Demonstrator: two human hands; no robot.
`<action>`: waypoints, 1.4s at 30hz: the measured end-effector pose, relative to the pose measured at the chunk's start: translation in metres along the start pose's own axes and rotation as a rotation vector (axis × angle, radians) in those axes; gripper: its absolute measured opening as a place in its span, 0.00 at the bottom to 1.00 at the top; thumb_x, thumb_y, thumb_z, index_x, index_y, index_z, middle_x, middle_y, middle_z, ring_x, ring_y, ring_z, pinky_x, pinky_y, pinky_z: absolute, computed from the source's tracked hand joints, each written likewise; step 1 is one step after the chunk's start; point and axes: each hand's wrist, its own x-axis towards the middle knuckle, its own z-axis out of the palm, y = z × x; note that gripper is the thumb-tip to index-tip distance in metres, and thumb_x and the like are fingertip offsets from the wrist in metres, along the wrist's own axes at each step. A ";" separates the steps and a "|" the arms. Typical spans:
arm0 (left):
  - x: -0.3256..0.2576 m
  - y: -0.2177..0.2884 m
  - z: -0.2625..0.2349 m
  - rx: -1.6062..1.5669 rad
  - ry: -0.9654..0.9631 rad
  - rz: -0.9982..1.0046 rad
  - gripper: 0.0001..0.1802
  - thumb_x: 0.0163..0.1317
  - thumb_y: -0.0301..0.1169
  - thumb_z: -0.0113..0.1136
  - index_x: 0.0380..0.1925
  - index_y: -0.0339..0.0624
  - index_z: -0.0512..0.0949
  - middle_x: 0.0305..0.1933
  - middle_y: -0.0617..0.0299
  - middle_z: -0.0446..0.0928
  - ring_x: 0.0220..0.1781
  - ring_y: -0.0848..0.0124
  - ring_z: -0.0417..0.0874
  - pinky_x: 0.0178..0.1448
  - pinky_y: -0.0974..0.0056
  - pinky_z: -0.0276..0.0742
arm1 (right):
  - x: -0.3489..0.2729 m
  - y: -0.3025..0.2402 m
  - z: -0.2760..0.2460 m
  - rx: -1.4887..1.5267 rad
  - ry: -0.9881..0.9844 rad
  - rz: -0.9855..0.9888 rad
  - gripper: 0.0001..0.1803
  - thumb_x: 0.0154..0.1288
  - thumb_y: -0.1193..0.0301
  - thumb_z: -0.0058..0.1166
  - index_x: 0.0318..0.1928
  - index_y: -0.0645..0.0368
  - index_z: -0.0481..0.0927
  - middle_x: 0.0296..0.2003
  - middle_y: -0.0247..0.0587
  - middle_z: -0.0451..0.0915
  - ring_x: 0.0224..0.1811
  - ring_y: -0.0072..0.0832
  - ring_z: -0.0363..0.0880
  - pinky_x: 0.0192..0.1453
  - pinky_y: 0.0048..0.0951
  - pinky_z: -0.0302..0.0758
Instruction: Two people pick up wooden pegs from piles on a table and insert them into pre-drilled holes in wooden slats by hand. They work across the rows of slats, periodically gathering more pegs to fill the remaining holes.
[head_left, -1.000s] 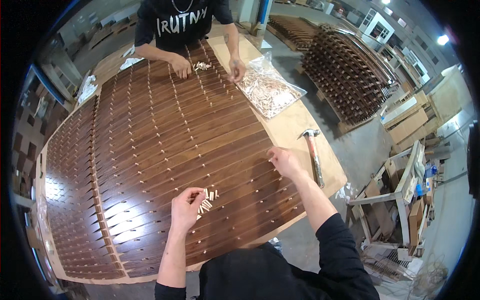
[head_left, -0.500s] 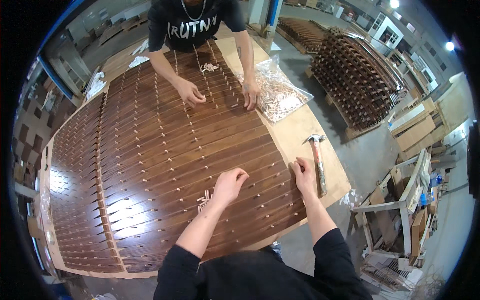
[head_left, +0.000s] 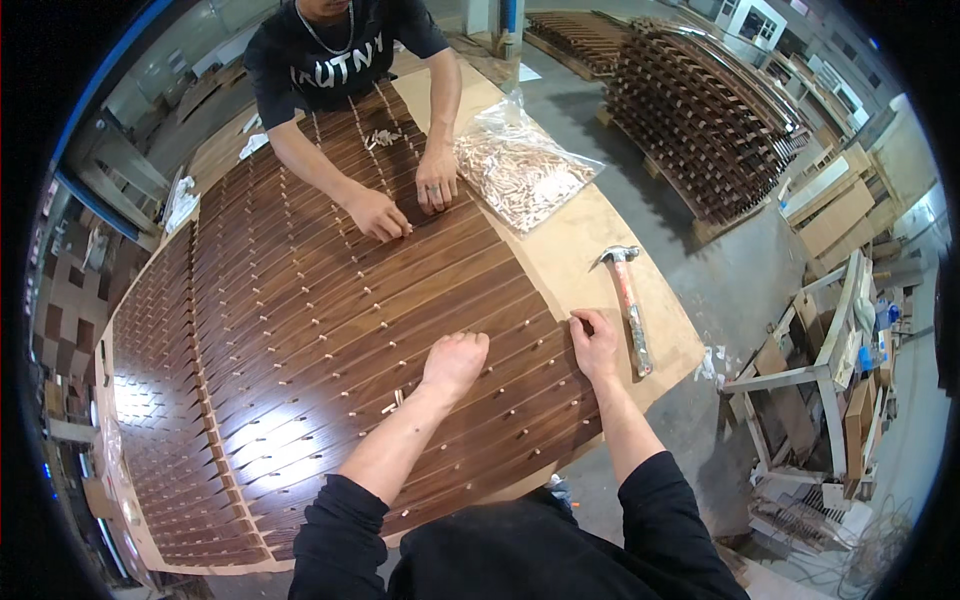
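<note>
A wide panel of dark brown wooden slats (head_left: 440, 278) lies before me, with rows of short light wooden dowels standing in it. Over its near right part, my left hand (head_left: 457, 362) is closed, back up; its fingertips are hidden, so what it may hold cannot be seen. Several loose dowels (head_left: 396, 401) lie beside my left wrist, partly covered by it. At the panel's right edge is my right hand (head_left: 596, 345), fingers curled and thumb close to them. Whatever is in that pinch, if anything, is too small to make out.
Across the panel a co-worker's hands (head_left: 380, 214) work on the slats, near another dowel pile (head_left: 383, 138). A clear bag of dowels (head_left: 525, 170) and a claw hammer (head_left: 628, 305) lie on the board at right. Stacked slats (head_left: 700, 115) and a white frame (head_left: 835, 370) stand beyond.
My view has shifted slightly. My left hand has turned back up with its fingers curled under. The co-worker's hands have moved nearer each other, the left-side one now touching the slats.
</note>
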 end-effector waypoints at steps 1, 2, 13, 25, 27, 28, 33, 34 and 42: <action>0.001 0.003 -0.001 0.001 0.001 -0.001 0.04 0.65 0.32 0.61 0.34 0.45 0.80 0.37 0.59 0.87 0.44 0.61 0.89 0.46 0.51 0.84 | 0.000 -0.001 0.000 0.005 0.007 -0.009 0.07 0.67 0.73 0.64 0.43 0.60 0.88 0.40 0.45 0.86 0.46 0.39 0.84 0.52 0.35 0.78; 0.002 0.005 -0.003 0.041 -0.022 -0.010 0.04 0.65 0.32 0.62 0.33 0.45 0.81 0.36 0.60 0.87 0.44 0.61 0.90 0.48 0.51 0.83 | 0.000 -0.002 -0.001 0.007 0.007 -0.012 0.07 0.67 0.73 0.64 0.43 0.60 0.88 0.40 0.45 0.86 0.46 0.39 0.84 0.52 0.35 0.78; -0.117 0.011 -0.032 -0.372 0.265 -0.378 0.10 0.68 0.38 0.64 0.46 0.50 0.85 0.53 0.60 0.83 0.61 0.59 0.80 0.61 0.49 0.74 | -0.002 0.002 0.003 -0.049 -0.030 0.011 0.10 0.67 0.71 0.62 0.47 0.57 0.88 0.40 0.49 0.87 0.47 0.44 0.85 0.56 0.40 0.79; -0.223 -0.024 -0.036 -0.280 0.243 -0.702 0.15 0.62 0.40 0.71 0.46 0.49 0.85 0.52 0.62 0.78 0.60 0.59 0.77 0.62 0.51 0.73 | -0.028 -0.145 0.028 0.204 -0.421 0.033 0.12 0.73 0.68 0.63 0.52 0.59 0.86 0.48 0.42 0.87 0.53 0.29 0.84 0.60 0.32 0.79; -0.223 -0.020 -0.038 -0.277 0.189 -0.736 0.14 0.60 0.42 0.73 0.43 0.50 0.85 0.55 0.62 0.76 0.62 0.59 0.75 0.64 0.50 0.72 | -0.063 -0.199 0.042 0.105 -0.700 -0.217 0.10 0.69 0.67 0.65 0.47 0.56 0.87 0.45 0.43 0.88 0.51 0.37 0.86 0.57 0.39 0.81; -0.224 -0.019 -0.039 -0.283 0.188 -0.730 0.14 0.60 0.42 0.73 0.43 0.50 0.85 0.55 0.62 0.76 0.62 0.59 0.75 0.64 0.50 0.72 | -0.077 -0.202 0.051 0.042 -0.801 -0.413 0.09 0.67 0.66 0.66 0.45 0.54 0.88 0.43 0.42 0.88 0.50 0.39 0.86 0.57 0.40 0.80; -0.237 -0.017 -0.046 -0.304 0.153 -0.648 0.11 0.58 0.36 0.74 0.37 0.48 0.83 0.58 0.61 0.74 0.63 0.58 0.74 0.65 0.49 0.71 | -0.121 -0.216 0.082 -0.289 -0.678 -0.670 0.09 0.63 0.59 0.68 0.39 0.47 0.87 0.35 0.30 0.86 0.43 0.33 0.84 0.50 0.41 0.72; -0.238 -0.017 -0.044 -0.305 0.149 -0.649 0.11 0.58 0.36 0.74 0.37 0.48 0.83 0.58 0.61 0.74 0.63 0.58 0.74 0.65 0.49 0.71 | -0.124 -0.217 0.087 -0.288 -0.681 -0.666 0.09 0.63 0.59 0.68 0.39 0.47 0.87 0.35 0.30 0.86 0.43 0.33 0.84 0.50 0.41 0.72; -0.229 -0.019 -0.038 -0.368 0.093 -0.636 0.10 0.54 0.32 0.74 0.36 0.47 0.84 0.63 0.58 0.73 0.68 0.56 0.70 0.69 0.48 0.67 | -0.133 -0.224 0.104 -0.300 -0.610 -0.635 0.05 0.63 0.64 0.63 0.37 0.47 0.84 0.34 0.32 0.85 0.43 0.35 0.83 0.51 0.43 0.70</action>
